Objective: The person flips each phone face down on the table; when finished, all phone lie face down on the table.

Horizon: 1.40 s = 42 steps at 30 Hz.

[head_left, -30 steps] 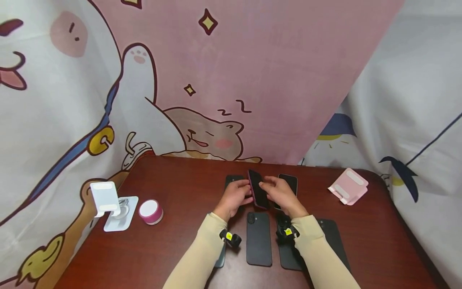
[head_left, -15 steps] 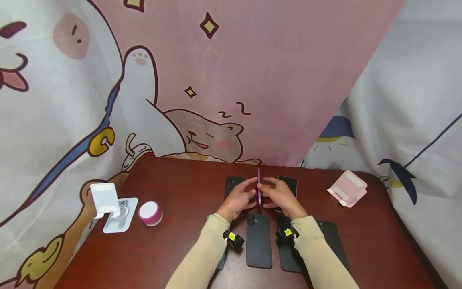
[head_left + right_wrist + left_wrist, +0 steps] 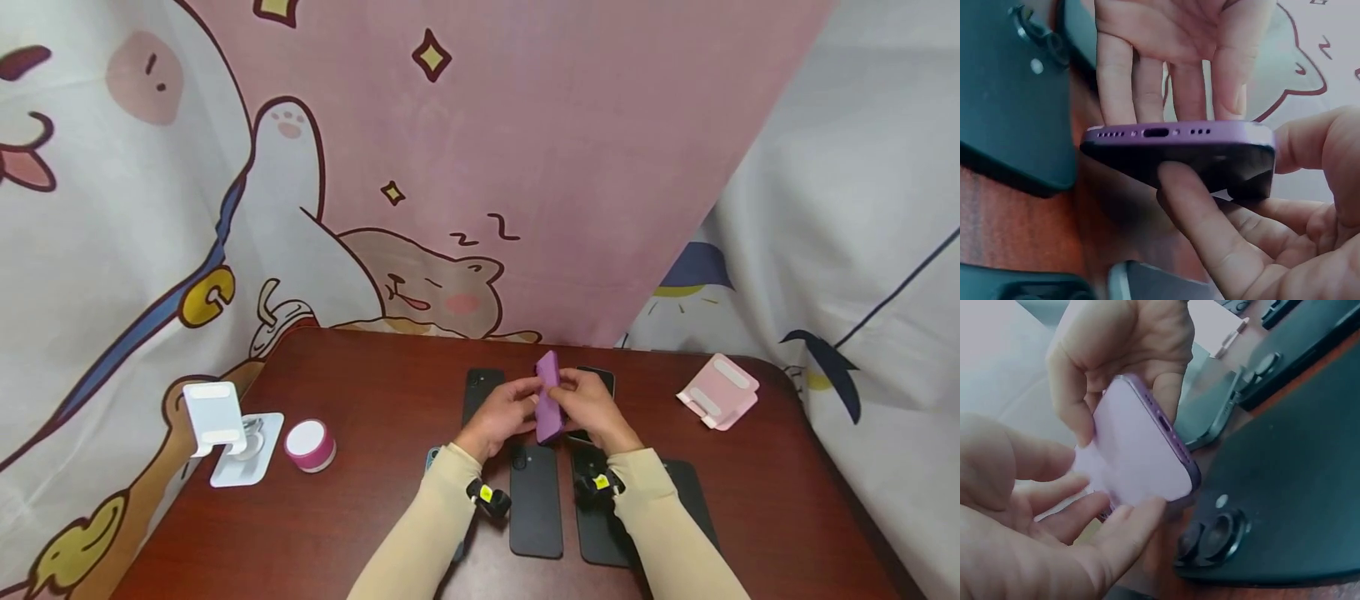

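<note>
A purple phone (image 3: 550,408) stands upright between the two hands, above the middle of the table. From its left side my left hand (image 3: 497,422) holds it, fingertips at the edge and on the purple back, as the left wrist view shows. My right hand (image 3: 597,410) grips the phone from the right. In the right wrist view the phone's bottom edge (image 3: 1210,133) with its charging port faces the camera, and a right-hand digit (image 3: 1188,187) lies on the dark screen. Just below the hands lies a dark phone (image 3: 536,504), camera side up.
More phones lie around: one (image 3: 483,390) behind the left hand, one (image 3: 606,382) behind the right, larger dark ones (image 3: 600,542) under the right forearm. A white phone stand (image 3: 216,412) and a pink-sided round tub (image 3: 309,446) sit left, a pink stand (image 3: 722,392) right.
The purple phone has turned in the hands: its dark screen faced the head camera, then its thin edge, and now its purple back shows. Both hands have shifted slightly around it.
</note>
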Each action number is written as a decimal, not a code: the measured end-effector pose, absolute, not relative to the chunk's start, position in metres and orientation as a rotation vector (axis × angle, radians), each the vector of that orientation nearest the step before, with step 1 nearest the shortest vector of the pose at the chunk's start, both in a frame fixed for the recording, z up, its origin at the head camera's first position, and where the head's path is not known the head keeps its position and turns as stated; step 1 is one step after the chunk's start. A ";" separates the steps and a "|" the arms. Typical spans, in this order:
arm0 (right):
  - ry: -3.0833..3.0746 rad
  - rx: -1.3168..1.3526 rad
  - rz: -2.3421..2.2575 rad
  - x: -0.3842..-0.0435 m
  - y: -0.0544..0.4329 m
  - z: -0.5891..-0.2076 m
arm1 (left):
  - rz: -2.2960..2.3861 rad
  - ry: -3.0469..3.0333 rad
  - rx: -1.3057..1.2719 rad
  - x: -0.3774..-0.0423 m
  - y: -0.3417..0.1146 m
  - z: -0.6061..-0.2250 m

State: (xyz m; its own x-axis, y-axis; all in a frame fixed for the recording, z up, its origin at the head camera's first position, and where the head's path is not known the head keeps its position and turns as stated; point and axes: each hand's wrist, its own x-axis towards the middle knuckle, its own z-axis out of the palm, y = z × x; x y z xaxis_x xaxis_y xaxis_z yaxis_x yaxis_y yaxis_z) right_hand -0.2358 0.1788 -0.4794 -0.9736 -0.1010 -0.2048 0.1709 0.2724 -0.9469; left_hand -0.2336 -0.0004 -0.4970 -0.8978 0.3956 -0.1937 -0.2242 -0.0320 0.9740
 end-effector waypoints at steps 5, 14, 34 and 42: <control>2.332 0.032 -1.801 -0.227 0.179 -0.462 | 2.109 1.811 0.032 -0.232 -0.007 -0.490; 2.380 -0.071 -1.797 -0.212 0.169 -0.443 | 2.093 1.648 -0.056 -0.230 -0.012 -0.497; 2.392 0.139 -1.789 -0.232 0.180 -0.477 | 2.050 1.873 0.005 -0.236 -0.021 -0.494; 2.453 0.155 -1.707 -0.231 0.178 -0.490 | 1.985 1.976 0.056 -0.234 -0.016 -0.492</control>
State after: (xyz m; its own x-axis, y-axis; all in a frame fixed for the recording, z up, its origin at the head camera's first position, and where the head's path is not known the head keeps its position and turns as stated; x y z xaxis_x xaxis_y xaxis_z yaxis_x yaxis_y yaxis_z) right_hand -0.2314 0.1784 -0.4898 -0.9836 -0.0004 -0.1804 0.1690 0.3476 -0.9223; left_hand -0.2341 -0.0155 -0.4923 -0.9417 0.2641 -0.2083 -0.2095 0.0240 0.9775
